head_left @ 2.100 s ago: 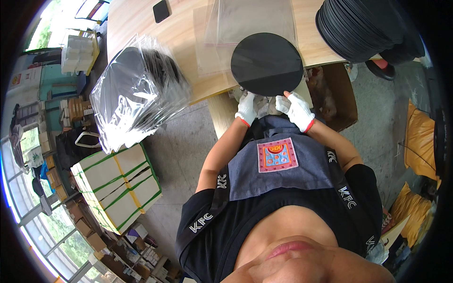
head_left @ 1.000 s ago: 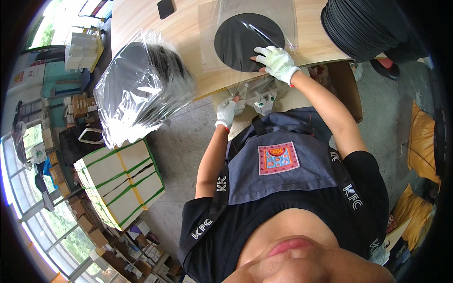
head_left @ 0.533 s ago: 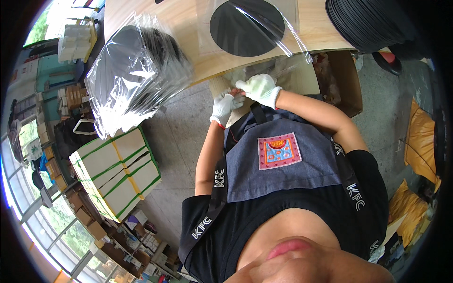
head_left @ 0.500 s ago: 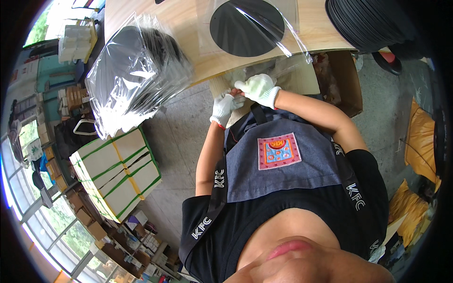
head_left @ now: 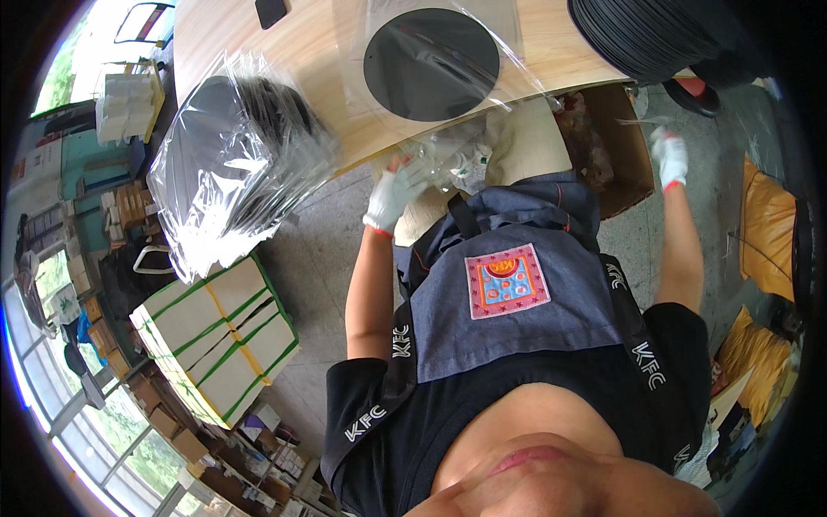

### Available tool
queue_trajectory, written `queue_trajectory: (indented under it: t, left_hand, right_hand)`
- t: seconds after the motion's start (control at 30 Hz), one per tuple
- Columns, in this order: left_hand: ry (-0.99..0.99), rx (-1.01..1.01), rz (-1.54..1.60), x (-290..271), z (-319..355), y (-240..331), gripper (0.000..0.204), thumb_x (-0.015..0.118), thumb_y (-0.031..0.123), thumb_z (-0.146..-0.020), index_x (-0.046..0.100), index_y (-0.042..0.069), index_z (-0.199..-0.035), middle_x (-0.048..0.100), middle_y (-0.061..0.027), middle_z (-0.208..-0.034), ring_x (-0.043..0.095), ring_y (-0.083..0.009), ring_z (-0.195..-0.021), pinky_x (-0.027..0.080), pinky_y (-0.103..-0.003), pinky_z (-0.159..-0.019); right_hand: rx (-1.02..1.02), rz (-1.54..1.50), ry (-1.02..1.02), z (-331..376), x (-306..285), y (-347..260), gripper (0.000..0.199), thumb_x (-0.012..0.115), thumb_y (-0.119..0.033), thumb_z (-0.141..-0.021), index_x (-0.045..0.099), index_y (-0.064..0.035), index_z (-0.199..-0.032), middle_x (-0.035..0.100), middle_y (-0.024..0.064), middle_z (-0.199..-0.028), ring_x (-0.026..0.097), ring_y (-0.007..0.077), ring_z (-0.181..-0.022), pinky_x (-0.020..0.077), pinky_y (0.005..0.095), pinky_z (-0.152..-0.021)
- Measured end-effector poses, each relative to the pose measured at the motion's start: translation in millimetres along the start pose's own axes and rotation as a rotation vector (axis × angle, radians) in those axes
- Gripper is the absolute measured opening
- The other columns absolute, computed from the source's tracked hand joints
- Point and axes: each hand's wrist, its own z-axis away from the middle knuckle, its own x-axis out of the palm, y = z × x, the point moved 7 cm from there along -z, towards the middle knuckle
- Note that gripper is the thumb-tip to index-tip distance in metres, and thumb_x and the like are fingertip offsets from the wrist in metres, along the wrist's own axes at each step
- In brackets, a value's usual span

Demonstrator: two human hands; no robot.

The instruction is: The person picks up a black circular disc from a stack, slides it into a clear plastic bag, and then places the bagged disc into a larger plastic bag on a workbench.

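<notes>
Left hand: the person's left hand (head_left: pixel 393 196), in a white glove with a red-edged cuff, is just off the near edge of the table, by crumpled clear plastic (head_left: pixel 441 164); its fingers point away from the body, but whether they grip the plastic cannot be told.
Right hand: the right hand (head_left: pixel 669 158), gloved alike, reaches far out to the right, past the table; a thin, pale, see-through wisp shows by its fingertips, which are blurred, so whether they pinch it cannot be told.
Black disc: one flat, round black disc (head_left: pixel 422 77) lies on the table in front of the person, near the front edge, under shiny clear film (head_left: pixel 508 34); neither hand touches it.
Wooden table: a pale wood-grain top (head_left: pixel 310 60) spans the far side.
Wrapped discs: to the left, a heap of black discs in glossy clear bags (head_left: pixel 228 155) sits at the table's near left edge.
Bare discs: to the right, a tall stack of unwrapped black discs (head_left: pixel 642 39).
Phone: a dark, phone-like slab (head_left: pixel 270 12) at the far left of the tabletop.
Cardboard box: an open brown box (head_left: pixel 627 159) below the table, between the person's lap and the right hand.
Apron: blue-grey, with a square pink patch (head_left: pixel 508 280).
Floor at left: a white block bound with green and yellow straps (head_left: pixel 220 336).
</notes>
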Motion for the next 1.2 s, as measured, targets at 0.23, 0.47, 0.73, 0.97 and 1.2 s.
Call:
queue_trajectory:
  t: [0.23, 0.47, 0.73, 0.97, 1.2]
  left_hand:
    - [0.068, 0.673, -1.122, 26.7, -10.3, 37.8, 0.036, 0.053, 0.027, -0.097, 0.054, 0.001, -0.121, 0.059, -0.0132, -0.126, 0.063, -0.0272, -0.1, 0.051, -0.037, -0.083]
    - [0.561, 0.661, -1.011, -38.8, 66.7, 56.2, 0.034, 0.061, 0.017, -0.089, 0.058, 0.004, -0.12, 0.062, -0.0129, -0.114, 0.063, -0.0282, -0.093, 0.051, -0.039, -0.083]
    - [0.088, 1.513, -2.35, 64.6, 64.0, 53.0, 0.047, 0.069, 0.013, -0.069, 0.06, 0.016, -0.115, 0.054, -0.0142, -0.125, 0.049, -0.0393, -0.115, 0.036, -0.057, -0.098]
    - [0.059, 1.58, -2.328, 34.7, 77.8, 74.3, 0.04, 0.07, 0.014, -0.071, 0.059, 0.015, -0.109, 0.058, -0.0116, -0.119, 0.054, -0.0367, -0.105, 0.042, -0.056, -0.089]
    - [-0.252, 1.605, -2.218, 81.5, 85.0, 65.5, 0.02, 0.074, 0.011, -0.064, 0.063, 0.009, -0.081, 0.064, -0.0077, -0.104, 0.058, -0.0316, -0.091, 0.045, -0.043, -0.075]
  right_hand:
    - [0.159, -0.409, -1.002, 114.5, 22.1, -159.3, 0.028, 0.071, -0.021, -0.071, 0.072, -0.0024, -0.092, 0.069, 0.0184, -0.098, 0.068, 0.0323, -0.09, 0.0537, 0.0422, -0.078]
    - [-0.465, -0.33, 0.125, 20.4, -168.9, -280.9, 0.038, 0.069, -0.031, -0.077, 0.056, -0.0192, -0.111, 0.062, 0.0041, -0.107, 0.058, 0.0257, -0.103, 0.0456, 0.0414, -0.087]
    - [-1.113, -0.218, 0.611, 9.4, -216.6, -412.4, 0.047, 0.063, -0.023, -0.076, 0.059, -0.0161, -0.122, 0.036, 0.0031, -0.149, 0.032, 0.0224, -0.137, 0.0208, 0.0431, -0.117]
    - [-1.319, -0.542, 0.569, 36.3, -222.8, -420.7, 0.055, 0.071, -0.023, -0.062, 0.064, -0.0206, -0.117, 0.053, 0.0014, -0.134, 0.043, 0.0232, -0.128, 0.0334, 0.0451, -0.111]
    - [-1.292, -0.547, 0.553, 43.5, -234.6, -410.3, 0.053, 0.07, -0.021, -0.065, 0.065, -0.0189, -0.118, 0.059, 0.0021, -0.125, 0.054, 0.0219, -0.118, 0.0382, 0.0431, -0.107]
